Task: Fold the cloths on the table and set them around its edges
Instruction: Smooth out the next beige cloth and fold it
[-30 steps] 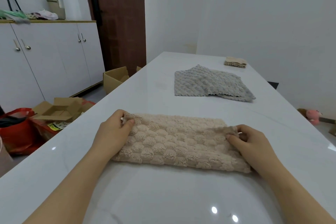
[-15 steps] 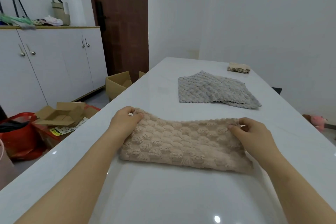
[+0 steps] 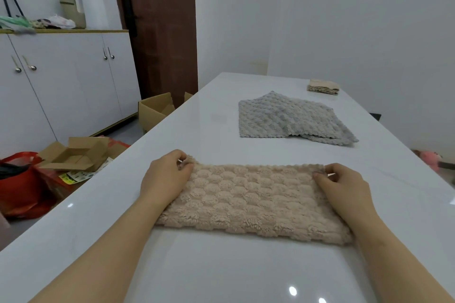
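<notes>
At the near end of the bench: a beige cloth (image 3: pixel 251 200) lies flat on the white bench (image 3: pixel 221 265), folded into a long band that runs left to right.
Left hand: the left hand (image 3: pixel 165 177) lies on the band's left end. Its fingers (image 3: pixel 183 167) are curled, and they pinch the far left corner against the thumb.
Right hand: the right hand (image 3: pixel 344 189) lies on the band's right end. Its fingers (image 3: pixel 320 176) are curled in the same way and pinch the far right corner.
Edges of the band: the far edge runs nearly straight from one hand to the other. The near edge rests on the bench between the two forearms.
Grey cloth: a grey cloth (image 3: pixel 290 119) lies farther along the bench, right of centre and well apart from the beige cloth. It is spread out unfolded, with its right side rumpled and lapped over itself.
Folded pile: a small pile of folded cloths (image 3: pixel 323 86) sits near the far right edge of the bench, beyond the grey cloth and not touching it.
Floor to the left: open cardboard boxes (image 3: pixel 76 155) stand beside a red bag (image 3: pixel 22 187).
Left wall: a white cabinet (image 3: pixel 61 81) stands next to a brown door (image 3: pixel 157 27).
Floor to the right: a pink toy (image 3: pixel 429 157) is partly hidden by the bench edge.
</notes>
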`<control>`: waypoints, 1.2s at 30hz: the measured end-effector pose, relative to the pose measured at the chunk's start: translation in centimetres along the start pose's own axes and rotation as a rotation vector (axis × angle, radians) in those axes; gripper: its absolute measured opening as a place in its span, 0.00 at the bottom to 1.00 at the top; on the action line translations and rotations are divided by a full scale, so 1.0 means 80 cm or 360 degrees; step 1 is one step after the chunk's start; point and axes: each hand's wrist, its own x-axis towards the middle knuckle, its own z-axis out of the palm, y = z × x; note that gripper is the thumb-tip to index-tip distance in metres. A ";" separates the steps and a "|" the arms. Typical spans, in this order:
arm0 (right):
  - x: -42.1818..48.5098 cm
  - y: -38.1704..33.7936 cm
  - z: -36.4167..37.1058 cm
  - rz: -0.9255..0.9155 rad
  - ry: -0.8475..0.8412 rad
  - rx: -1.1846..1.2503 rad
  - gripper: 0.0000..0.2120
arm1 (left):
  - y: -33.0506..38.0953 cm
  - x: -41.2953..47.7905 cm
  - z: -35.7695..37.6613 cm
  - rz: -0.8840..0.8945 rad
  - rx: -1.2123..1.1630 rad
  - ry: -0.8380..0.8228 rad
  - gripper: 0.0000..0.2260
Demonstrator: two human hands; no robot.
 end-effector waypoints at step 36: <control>-0.006 -0.022 -0.018 0.0030 -0.0181 0.1610 0.09 | 0.015 -0.018 -0.044 0.0059 -0.0986 0.0136 0.11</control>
